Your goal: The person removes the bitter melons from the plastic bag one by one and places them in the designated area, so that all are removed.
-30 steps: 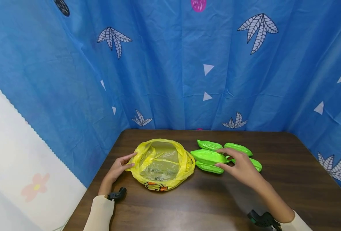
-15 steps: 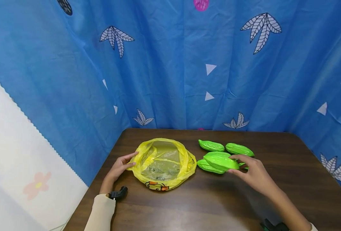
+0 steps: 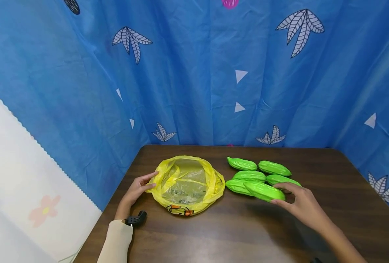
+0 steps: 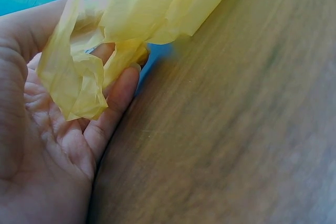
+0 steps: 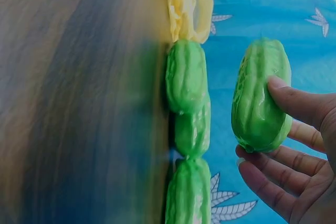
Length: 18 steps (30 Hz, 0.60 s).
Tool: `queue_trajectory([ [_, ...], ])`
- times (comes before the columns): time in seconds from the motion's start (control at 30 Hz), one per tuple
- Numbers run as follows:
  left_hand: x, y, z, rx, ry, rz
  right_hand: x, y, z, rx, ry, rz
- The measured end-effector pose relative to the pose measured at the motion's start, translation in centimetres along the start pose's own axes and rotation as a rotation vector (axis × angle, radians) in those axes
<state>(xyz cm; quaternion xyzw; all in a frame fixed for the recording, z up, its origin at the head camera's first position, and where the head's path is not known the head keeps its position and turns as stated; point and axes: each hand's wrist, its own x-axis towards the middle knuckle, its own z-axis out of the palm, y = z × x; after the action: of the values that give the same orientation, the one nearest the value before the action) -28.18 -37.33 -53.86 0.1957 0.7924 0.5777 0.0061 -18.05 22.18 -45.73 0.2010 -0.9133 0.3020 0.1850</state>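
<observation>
In the head view my right hand (image 3: 301,204) grips a glossy green bitter gourd (image 3: 263,191) by its right end, thumb on the near side. The right wrist view shows this bitter gourd (image 5: 261,95) raised off the table, between the thumb and fingers of my right hand (image 5: 299,156). Several similar bitter gourds (image 3: 241,163) lie behind it in a loose group. My left hand (image 3: 138,188) pinches the left rim of a yellow plastic bag (image 3: 211,182), whose wide mouth faces up. In the left wrist view, crumpled bag film (image 4: 79,87) lies between the thumb and fingers.
The brown wooden table (image 3: 207,241) has a blue patterned curtain (image 3: 194,73) along its back and sides. A white cloth with a pale flower (image 3: 44,210) hangs at the left. A black wrist device (image 3: 136,219) sits on the left forearm.
My right hand has carried the bitter gourd rightward and nearer to me, uncovering another gourd behind it. The left hand keeps its hold on the bag, and the bag looks the same.
</observation>
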Motion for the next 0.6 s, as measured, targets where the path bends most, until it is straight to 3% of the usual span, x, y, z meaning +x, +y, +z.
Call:
queue_trajectory([
  [0.6,-0.2,0.1,0.0,-0.006,0.003,-0.023,-2.6,1.9,-0.9,-0.08,0.04,0.014],
])
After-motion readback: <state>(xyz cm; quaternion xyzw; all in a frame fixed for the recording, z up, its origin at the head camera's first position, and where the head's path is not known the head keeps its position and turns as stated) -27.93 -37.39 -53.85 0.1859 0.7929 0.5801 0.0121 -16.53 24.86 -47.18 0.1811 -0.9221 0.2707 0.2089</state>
